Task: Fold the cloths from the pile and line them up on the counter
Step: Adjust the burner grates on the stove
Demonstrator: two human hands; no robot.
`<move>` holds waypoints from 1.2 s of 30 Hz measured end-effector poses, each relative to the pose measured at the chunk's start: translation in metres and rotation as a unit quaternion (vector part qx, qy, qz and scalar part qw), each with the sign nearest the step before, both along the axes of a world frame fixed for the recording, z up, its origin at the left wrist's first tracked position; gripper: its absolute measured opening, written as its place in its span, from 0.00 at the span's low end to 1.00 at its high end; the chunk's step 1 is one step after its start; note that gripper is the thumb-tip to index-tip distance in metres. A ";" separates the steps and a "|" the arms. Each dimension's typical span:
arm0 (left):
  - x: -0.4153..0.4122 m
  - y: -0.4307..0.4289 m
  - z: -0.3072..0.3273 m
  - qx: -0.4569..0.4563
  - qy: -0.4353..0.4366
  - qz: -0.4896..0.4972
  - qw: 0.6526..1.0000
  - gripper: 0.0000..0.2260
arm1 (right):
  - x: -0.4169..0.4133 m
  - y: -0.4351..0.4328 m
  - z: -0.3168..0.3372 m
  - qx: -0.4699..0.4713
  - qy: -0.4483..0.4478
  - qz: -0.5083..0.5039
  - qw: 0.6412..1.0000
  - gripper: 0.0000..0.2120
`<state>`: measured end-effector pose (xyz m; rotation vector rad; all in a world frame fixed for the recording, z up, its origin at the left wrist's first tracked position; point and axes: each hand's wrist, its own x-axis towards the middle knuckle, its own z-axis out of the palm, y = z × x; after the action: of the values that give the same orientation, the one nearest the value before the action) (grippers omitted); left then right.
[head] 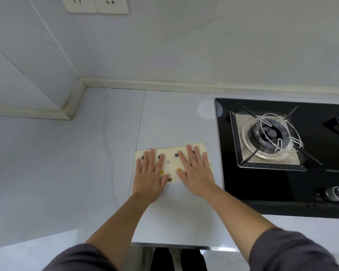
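A cream cloth with coloured dots (171,163) lies folded into a rectangle on the pale counter (67,163), just left of the stove. My left hand (150,175) lies flat on its left half, fingers straight and spread. My right hand (196,169) presses flat on its right half, fingers straight. Both palms cover much of the cloth. No pile of cloths is in view.
A black glass gas stove (282,153) with a burner and wire stand sits at the right, its knob (338,192) near the front. Walls meet in a corner at the back left, with sockets (95,3) high up. The counter's front edge (174,245) is close to me.
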<state>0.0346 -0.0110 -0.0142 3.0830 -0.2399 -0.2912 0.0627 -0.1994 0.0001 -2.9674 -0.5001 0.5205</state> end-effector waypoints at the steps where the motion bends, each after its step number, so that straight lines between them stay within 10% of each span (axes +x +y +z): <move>1: -0.001 -0.001 0.005 0.024 0.020 -0.010 0.999 0.36 | 0.005 -0.003 0.002 -0.022 0.007 0.014 1.000 0.36; 6: -0.012 -0.002 0.050 0.114 0.033 -0.026 0.993 0.28 | 0.005 -0.007 0.025 0.037 -0.031 -0.024 0.999 0.27; 12: -0.047 0.029 0.035 -0.067 -0.079 -0.167 0.980 0.15 | -0.058 -0.022 0.013 0.148 -0.150 0.045 0.977 0.25; 21: -0.048 0.008 0.036 -0.134 -0.101 -0.209 0.963 0.06 | -0.090 -0.014 0.006 0.171 -0.070 0.097 0.978 0.25; 32: -0.060 0.048 0.029 -0.204 -0.059 -0.091 0.973 0.28 | -0.081 -0.013 0.019 0.369 0.097 -0.100 0.919 0.20; 36: -0.044 0.025 0.030 -0.256 -0.017 -0.077 0.964 0.19 | -0.072 -0.012 0.027 0.396 0.117 -0.143 0.899 0.18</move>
<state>-0.0094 0.0137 0.0156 2.5628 -0.4742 -0.1484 -0.0095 -0.2112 0.0270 -2.1080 -0.1724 0.4811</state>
